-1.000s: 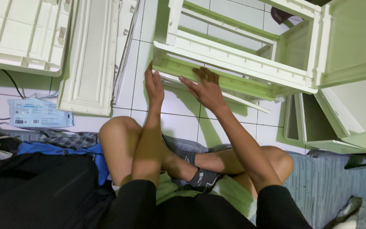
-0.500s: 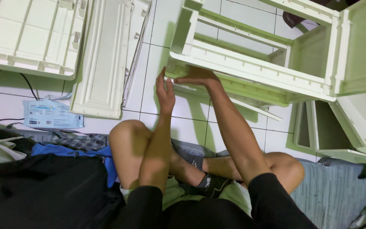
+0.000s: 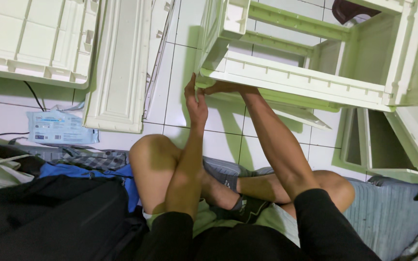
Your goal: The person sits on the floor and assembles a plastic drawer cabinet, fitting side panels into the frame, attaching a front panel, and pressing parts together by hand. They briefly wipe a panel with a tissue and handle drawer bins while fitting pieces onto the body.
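I sit cross-legged on a white tiled floor in front of a pale green and cream plastic cabinet frame [image 3: 291, 79] lying on its side. My left hand [image 3: 195, 99] is raised edge-on at the frame's near left corner, fingers touching its lower edge. My right hand [image 3: 221, 87] reaches in from the right and grips that same corner from beneath; its fingers are partly hidden under the frame.
Cream plastic panels [image 3: 119, 63] and a ribbed panel [image 3: 30, 36] lie at the left. A plastic packet [image 3: 60, 128] rests near dark clothes and a bag [image 3: 49, 217]. Another cabinet part [image 3: 393, 145] sits at the right, beside a grey mat [image 3: 393, 217].
Both hands have come together at the frame's near left corner, the right one sliding left. The frame has lifted and shifted right in view.
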